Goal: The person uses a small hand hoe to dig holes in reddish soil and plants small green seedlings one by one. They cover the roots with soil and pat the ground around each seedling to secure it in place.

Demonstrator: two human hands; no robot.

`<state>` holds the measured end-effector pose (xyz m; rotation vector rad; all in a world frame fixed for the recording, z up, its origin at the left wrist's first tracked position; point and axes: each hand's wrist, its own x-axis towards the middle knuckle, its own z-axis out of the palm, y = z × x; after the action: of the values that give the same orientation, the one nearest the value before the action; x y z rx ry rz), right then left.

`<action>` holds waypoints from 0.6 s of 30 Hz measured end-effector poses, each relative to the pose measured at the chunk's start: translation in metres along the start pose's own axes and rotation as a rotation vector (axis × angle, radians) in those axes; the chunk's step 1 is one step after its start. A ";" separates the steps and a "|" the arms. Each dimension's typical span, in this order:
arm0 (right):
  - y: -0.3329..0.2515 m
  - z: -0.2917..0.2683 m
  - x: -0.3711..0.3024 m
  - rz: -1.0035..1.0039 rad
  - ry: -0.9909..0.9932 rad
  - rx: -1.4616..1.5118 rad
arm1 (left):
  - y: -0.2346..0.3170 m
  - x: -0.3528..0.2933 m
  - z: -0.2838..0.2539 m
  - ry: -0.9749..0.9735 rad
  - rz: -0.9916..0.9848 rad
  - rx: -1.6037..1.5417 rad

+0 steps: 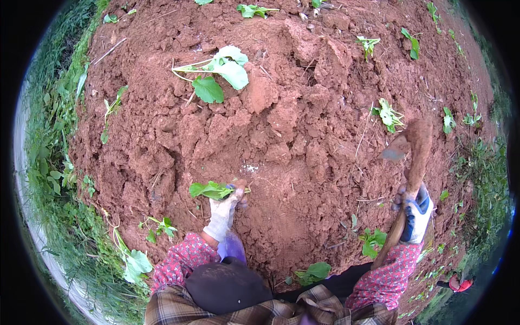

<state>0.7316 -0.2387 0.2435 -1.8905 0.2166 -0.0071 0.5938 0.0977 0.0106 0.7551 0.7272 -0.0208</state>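
Observation:
My left hand (221,212), in a pale knit glove, is closed on a small leafy green seedling (209,189). Its leaves stick out to the left of my fingers, and a bit of stem shows on the right. My gloved right hand (417,219), white with blue, is wrapped round the wooden handle of a short hoe (417,157). Soil coats the hoe's upper end, and its metal blade points left, seemingly above the ground. Between my hands lies broken red-brown soil (292,216), with a patch of white grains (249,168) just beyond the seedling.
A large-leaved plant (227,67) lies on the soil farther ahead. Other seedlings (388,115) are scattered around, one (313,272) close to my legs. Grass and weeds (51,162) border the left side, beside a pale path (30,189). A person in red (460,284) is at far lower right.

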 end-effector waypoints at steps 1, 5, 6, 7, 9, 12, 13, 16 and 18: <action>-0.027 0.009 0.000 -0.115 0.024 0.142 | 0.001 0.002 -0.001 -0.002 0.020 -0.007; -0.081 0.092 0.048 -0.429 -0.180 0.586 | 0.006 0.007 0.002 0.027 0.074 -0.010; -0.076 0.124 0.065 -0.428 -0.220 0.565 | 0.009 0.006 0.004 0.019 0.096 -0.002; -0.063 0.158 0.077 -0.409 -0.275 0.670 | 0.013 0.006 0.005 0.000 0.129 -0.013; -0.017 0.221 0.075 -0.211 -0.283 0.519 | 0.023 0.003 0.006 -0.020 0.217 -0.027; 0.064 0.272 0.024 0.175 -0.190 0.314 | 0.041 0.001 0.002 0.126 0.354 0.001; 0.086 0.273 0.007 0.282 -0.121 0.419 | 0.048 -0.003 -0.003 0.120 0.377 -0.030; 0.128 0.234 -0.049 0.253 -0.109 0.246 | 0.060 -0.003 -0.013 0.249 0.452 -0.016; 0.138 0.210 -0.062 0.145 -0.152 0.012 | 0.064 0.000 -0.017 0.172 0.494 -0.038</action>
<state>0.6744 -0.0746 0.0522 -1.8495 0.2481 0.2321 0.6007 0.1558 0.0420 0.8906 0.6844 0.5098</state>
